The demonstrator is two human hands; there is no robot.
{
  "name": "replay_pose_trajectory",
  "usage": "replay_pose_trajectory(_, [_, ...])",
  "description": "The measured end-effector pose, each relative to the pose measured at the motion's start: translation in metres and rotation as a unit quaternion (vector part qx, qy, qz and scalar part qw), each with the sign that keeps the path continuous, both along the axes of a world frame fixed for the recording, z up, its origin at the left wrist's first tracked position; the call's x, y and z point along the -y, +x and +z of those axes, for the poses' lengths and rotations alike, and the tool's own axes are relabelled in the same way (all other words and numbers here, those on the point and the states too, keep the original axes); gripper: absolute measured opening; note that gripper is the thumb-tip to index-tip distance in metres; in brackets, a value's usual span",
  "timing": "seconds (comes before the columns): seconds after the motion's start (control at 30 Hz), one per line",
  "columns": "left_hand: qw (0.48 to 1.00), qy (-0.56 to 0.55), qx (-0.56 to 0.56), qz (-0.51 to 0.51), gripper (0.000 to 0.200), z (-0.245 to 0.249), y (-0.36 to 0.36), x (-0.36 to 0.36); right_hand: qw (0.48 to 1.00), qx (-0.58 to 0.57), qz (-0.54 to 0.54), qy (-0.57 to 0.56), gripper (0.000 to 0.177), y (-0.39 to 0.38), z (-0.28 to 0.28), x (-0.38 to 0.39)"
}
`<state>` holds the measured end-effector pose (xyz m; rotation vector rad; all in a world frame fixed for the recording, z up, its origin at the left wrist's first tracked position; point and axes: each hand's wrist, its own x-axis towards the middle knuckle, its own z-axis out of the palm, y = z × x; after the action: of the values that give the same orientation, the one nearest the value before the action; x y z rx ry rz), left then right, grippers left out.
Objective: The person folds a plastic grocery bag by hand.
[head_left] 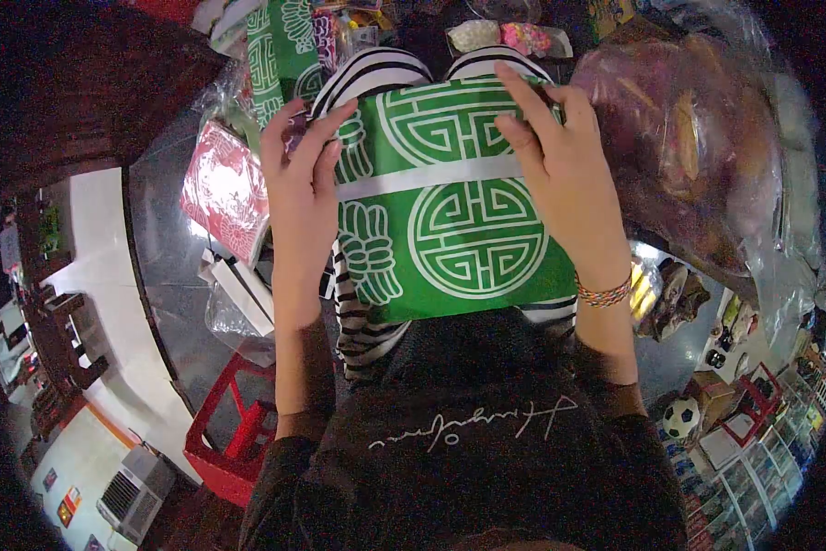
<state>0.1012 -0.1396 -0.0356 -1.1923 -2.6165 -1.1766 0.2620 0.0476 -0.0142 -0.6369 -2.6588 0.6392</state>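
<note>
Two hands hold a green package [468,230] on the person's lap, across striped trousers [367,335]; the left hand [301,179] lies along its left edge, fingers nearly straight and pressed flat, closed round nothing; the right hand [560,165] rests spread on the upper right corner in the same way, a braided bracelet [604,294] at the wrist.

Neither hand grips, so the package could slip off the knees towards the floor; the silver strip [431,176] across the middle could wrinkle or lift under uneven pressure; the paper could crease at the corner beneath the right fingertips.

The wrapping looks smooth and slightly glossy, printed with white round fret motifs and knot shapes; the package is flat and rectangular.

A matching green sheet [280,46] lies beyond the knees; a red patterned packet [225,188] sits to the left; a crinkled clear plastic bag [698,147] bulges on the right; a red plastic stool [234,432] stands lower left.
</note>
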Motion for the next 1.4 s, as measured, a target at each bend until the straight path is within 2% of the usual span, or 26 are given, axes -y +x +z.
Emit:
replay_pose_trajectory(0.07, [0.983, -0.047, -0.176, -0.011, 0.044, 0.004, 0.001, -0.001, 0.999, 0.006, -0.002, 0.040, 0.047, 0.000, -0.007, 0.001])
replay_pose_trajectory(0.1, [0.983, -0.048, -0.175, -0.009, 0.044, 0.004, 0.001, 0.000, 0.999, 0.007, 0.000, 0.040, 0.047, -0.001, -0.011, 0.000])
replay_pose_trajectory(0.17, [0.983, -0.085, -0.140, -0.083, 0.052, 0.003, 0.000, 0.003, 0.996, -0.025, 0.038, 0.081, 0.047, -0.003, -0.017, -0.005])
replay_pose_trajectory(0.33, [0.989, -0.088, -0.095, -0.069, 0.053, 0.007, 0.017, -0.001, 0.998, -0.019, 0.059, 0.008, 0.049, -0.003, -0.024, -0.009])
replay_pose_trajectory(0.5, [0.992, -0.113, -0.043, -0.028, 0.048, 0.020, 0.030, -0.020, 0.997, -0.021, 0.046, -0.050, 0.048, -0.007, -0.004, -0.002])
replay_pose_trajectory(0.53, [0.992, -0.113, -0.043, -0.028, 0.048, 0.019, 0.031, -0.022, 0.999, 0.005, 0.034, -0.026, 0.048, -0.010, 0.000, 0.001])
replay_pose_trajectory(0.6, [0.983, -0.141, -0.117, -0.033, 0.047, 0.014, 0.036, -0.027, 0.999, 0.030, 0.019, 0.000, 0.047, -0.014, 0.002, 0.006])
replay_pose_trajectory(0.67, [0.982, -0.140, -0.122, -0.018, 0.048, 0.007, 0.040, -0.031, 0.994, 0.066, 0.016, 0.080, 0.047, -0.017, -0.003, 0.012])
replay_pose_trajectory(0.7, [0.981, -0.148, -0.125, -0.011, 0.048, 0.006, 0.041, -0.033, 0.994, 0.066, 0.015, 0.081, 0.047, -0.019, -0.006, 0.017])
replay_pose_trajectory(0.77, [0.980, -0.157, -0.126, -0.006, 0.049, 0.004, 0.043, -0.035, 0.975, 0.055, -0.029, 0.212, 0.047, -0.023, -0.013, 0.025])
replay_pose_trajectory(0.8, [0.979, -0.157, -0.131, -0.003, 0.049, 0.003, 0.044, -0.036, 0.975, 0.056, -0.030, 0.211, 0.047, -0.022, -0.015, 0.025])
replay_pose_trajectory(1.0, [0.983, -0.156, -0.099, 0.004, 0.045, 0.010, 0.042, -0.033, 0.994, 0.011, -0.004, 0.111, 0.040, -0.010, -0.026, 0.002])
replay_pose_trajectory(1.07, [0.985, -0.155, -0.070, 0.007, 0.043, 0.012, 0.036, -0.028, 0.994, -0.052, 0.007, -0.096, 0.039, -0.004, -0.028, -0.010])
replay_pose_trajectory(1.1, [0.992, -0.122, -0.011, 0.017, 0.042, 0.012, 0.032, -0.022, 0.994, -0.051, 0.011, -0.099, 0.039, -0.001, -0.032, -0.015])
replay_pose_trajectory(1.17, [0.995, -0.078, 0.057, 0.030, 0.037, 0.015, 0.029, -0.018, 0.953, -0.081, -0.094, -0.277, 0.042, 0.004, -0.040, -0.024])
replay_pose_trajectory(1.3, [1.000, -0.014, 0.003, 0.014, 0.034, -0.012, 0.023, -0.005, 0.924, -0.033, -0.120, -0.362, 0.044, 0.017, -0.046, -0.035])
replay_pose_trajectory(1.37, [0.985, -0.047, 0.136, 0.096, 0.039, -0.012, 0.020, -0.001, 0.927, -0.055, -0.107, -0.354, 0.045, 0.016, -0.051, -0.037])
replay_pose_trajectory(1.4, [0.986, -0.046, 0.132, 0.094, 0.039, -0.005, 0.015, 0.001, 0.927, -0.059, -0.108, -0.354, 0.045, 0.016, -0.050, -0.036])
